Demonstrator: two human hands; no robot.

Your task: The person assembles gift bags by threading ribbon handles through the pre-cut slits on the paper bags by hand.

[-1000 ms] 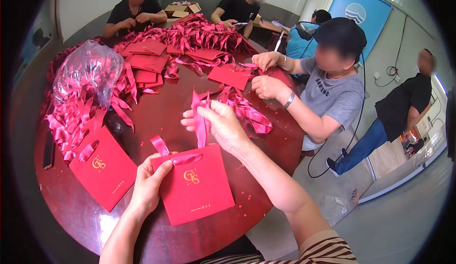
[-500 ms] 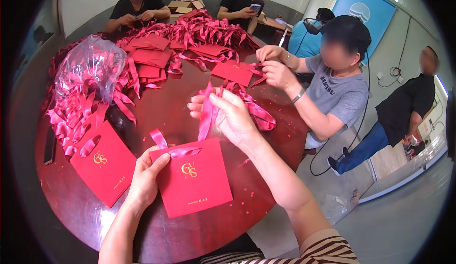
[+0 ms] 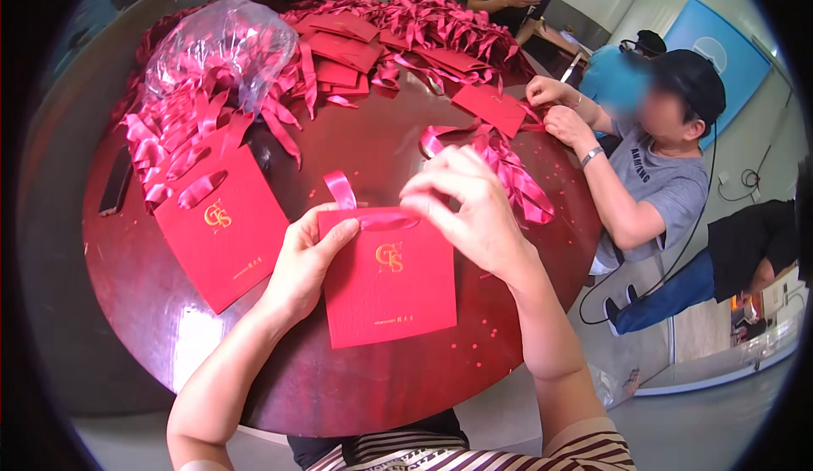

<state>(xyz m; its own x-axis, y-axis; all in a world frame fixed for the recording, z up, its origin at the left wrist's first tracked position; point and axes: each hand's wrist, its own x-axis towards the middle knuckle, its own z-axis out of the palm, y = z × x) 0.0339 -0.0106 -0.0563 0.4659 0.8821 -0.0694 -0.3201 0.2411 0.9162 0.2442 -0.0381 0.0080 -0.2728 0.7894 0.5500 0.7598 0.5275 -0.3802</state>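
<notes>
My left hand (image 3: 315, 255) pinches the upper left edge of a red paper gift bag (image 3: 391, 293) with gold printing, thumb on the front. A pink satin ribbon (image 3: 385, 219) crosses the front of the bag near its top, and a loop of it stands up behind the left corner. Over the upper right corner hovers my right hand (image 3: 474, 208), fingers curved and apart, partly blurred by motion. I see nothing held in it. To the left lies another red gift bag (image 3: 224, 234) with a ribbon handle, on the round table (image 3: 339, 153).
A pile of ribboned red bags (image 3: 423, 30) covers the table's far side, beside a clear plastic bag (image 3: 224, 52). Loose pink ribbons (image 3: 508, 166) lie past my right hand. A co-worker in grey (image 3: 660, 166) handles a red bag (image 3: 491, 108) at the right. A dark flat object (image 3: 117, 181) lies far left.
My right hand has come down from holding the ribbon up to the bag's upper right corner, and the raised strand no longer shows. The view has shifted; my left hand keeps its grip.
</notes>
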